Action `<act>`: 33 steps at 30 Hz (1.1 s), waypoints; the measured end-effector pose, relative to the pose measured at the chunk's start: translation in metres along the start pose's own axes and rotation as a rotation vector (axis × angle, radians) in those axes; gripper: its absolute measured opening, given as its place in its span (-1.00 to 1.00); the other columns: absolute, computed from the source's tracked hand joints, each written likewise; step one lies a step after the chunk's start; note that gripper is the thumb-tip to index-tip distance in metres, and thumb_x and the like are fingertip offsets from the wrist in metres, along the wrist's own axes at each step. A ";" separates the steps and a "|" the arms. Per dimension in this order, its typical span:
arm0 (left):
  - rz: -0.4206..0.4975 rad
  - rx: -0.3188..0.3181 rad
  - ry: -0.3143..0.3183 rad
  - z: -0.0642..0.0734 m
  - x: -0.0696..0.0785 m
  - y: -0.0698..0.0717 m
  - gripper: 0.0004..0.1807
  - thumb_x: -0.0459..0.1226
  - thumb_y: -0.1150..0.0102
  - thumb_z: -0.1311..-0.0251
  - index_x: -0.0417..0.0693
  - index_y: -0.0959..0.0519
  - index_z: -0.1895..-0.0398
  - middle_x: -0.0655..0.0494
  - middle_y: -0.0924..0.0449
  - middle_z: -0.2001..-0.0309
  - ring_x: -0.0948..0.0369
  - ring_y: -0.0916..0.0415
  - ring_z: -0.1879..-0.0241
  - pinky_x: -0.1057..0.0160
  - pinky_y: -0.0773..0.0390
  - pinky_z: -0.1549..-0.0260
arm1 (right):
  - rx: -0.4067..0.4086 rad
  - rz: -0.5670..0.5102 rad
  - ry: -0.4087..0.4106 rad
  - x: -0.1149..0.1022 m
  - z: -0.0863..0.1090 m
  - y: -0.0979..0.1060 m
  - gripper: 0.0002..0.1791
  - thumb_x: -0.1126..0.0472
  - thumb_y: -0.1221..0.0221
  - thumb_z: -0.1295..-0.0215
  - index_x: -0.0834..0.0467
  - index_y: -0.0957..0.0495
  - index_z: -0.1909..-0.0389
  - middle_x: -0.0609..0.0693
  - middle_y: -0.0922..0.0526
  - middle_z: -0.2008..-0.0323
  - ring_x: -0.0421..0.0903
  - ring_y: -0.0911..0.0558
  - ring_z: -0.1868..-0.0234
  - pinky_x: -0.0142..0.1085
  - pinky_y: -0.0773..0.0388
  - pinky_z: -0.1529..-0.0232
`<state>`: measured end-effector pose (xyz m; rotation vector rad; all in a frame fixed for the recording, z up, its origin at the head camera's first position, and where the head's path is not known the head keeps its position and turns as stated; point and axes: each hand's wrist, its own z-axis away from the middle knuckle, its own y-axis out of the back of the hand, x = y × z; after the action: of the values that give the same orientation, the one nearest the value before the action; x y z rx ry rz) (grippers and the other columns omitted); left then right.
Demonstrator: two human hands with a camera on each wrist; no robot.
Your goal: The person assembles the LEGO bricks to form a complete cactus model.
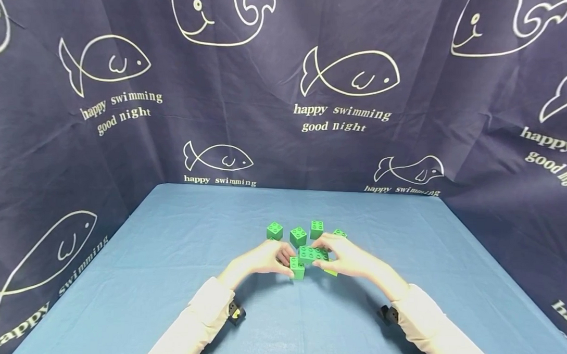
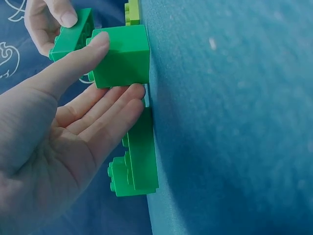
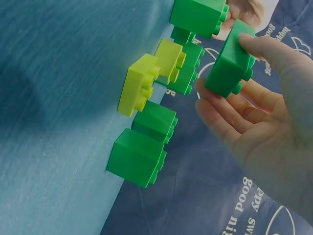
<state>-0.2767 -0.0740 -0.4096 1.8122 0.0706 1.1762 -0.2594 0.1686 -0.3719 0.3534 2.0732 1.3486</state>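
Observation:
My left hand (image 1: 267,257) pinches a tall green toy block (image 1: 297,273) between thumb and fingers; in the left wrist view this block (image 2: 122,58) stands on the cloth. A longer green toy brick (image 1: 307,255), studs up, is gripped by my right hand (image 1: 346,256) at its right end. In the right wrist view that brick (image 3: 227,66) hangs clear of the table, with the thumb on one side and the fingers on the other. Its left end lies close to the tall block's studded top; whether they touch I cannot tell.
Several loose green blocks (image 1: 274,230) stand behind my hands on the blue table cloth (image 1: 207,221). Two yellow-green bricks (image 3: 137,88) sit near the right hand, mostly hidden by it in the head view. A dark printed curtain (image 1: 277,93) surrounds the table.

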 end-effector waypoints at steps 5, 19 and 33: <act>0.057 -0.005 0.020 0.000 -0.002 0.000 -0.58 -0.34 -0.43 0.09 -0.33 -0.52 0.15 -0.14 -0.67 0.30 0.10 -0.66 0.29 0.46 -0.58 0.29 | 0.003 -0.012 0.020 -0.003 -0.003 -0.003 -0.70 0.16 -0.25 -0.16 0.21 -0.56 0.12 -0.06 -0.58 0.24 -0.21 -0.51 0.25 -0.33 -0.52 0.18; 0.111 0.007 0.056 0.000 -0.003 0.001 -0.63 -0.36 -0.43 0.10 -0.33 -0.52 0.23 -0.11 -0.66 0.33 0.12 -0.67 0.32 0.47 -0.58 0.33 | 0.011 -0.003 0.060 -0.003 -0.008 -0.011 -0.70 0.17 -0.26 -0.15 0.20 -0.56 0.11 -0.06 -0.57 0.25 -0.22 -0.51 0.25 -0.33 -0.52 0.19; 0.128 0.001 0.085 0.001 -0.005 0.000 -0.69 -0.33 -0.43 0.08 -0.25 -0.52 0.31 -0.05 -0.66 0.31 0.12 -0.67 0.29 0.47 -0.58 0.33 | 0.010 0.001 0.081 -0.006 -0.009 -0.013 -0.68 0.16 -0.25 -0.19 0.23 -0.58 0.07 -0.04 -0.55 0.28 -0.20 -0.50 0.29 -0.38 -0.51 0.27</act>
<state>-0.2783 -0.0773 -0.4132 1.7886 0.0046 1.3435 -0.2587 0.1531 -0.3786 0.3085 2.1463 1.3740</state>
